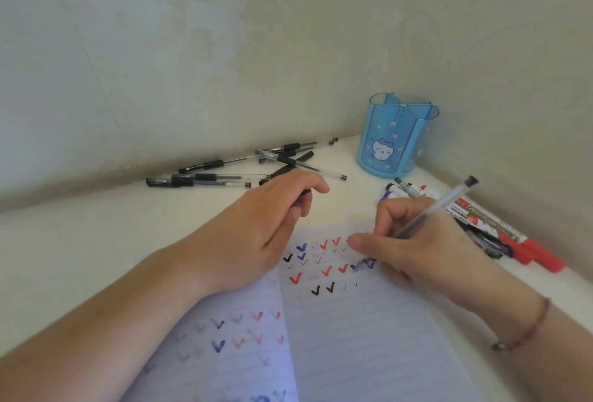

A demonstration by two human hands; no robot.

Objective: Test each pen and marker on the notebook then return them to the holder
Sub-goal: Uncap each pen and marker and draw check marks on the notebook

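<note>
Gripping clear pen (430,214): right hand (414,241) fingers | left hand (272,218) fingers curled round cap | marker (500,231) label unreadable

- Blue holder (390,141), pale cat face, pink specks.
- Notebook (353,321) lined white, ticked red, blue, black.
- Red-capped markers (500,234).
- Clear pens (224,174), black grips.

Tick marks on the notebook (353,321); marker lettering illegible.
</note>
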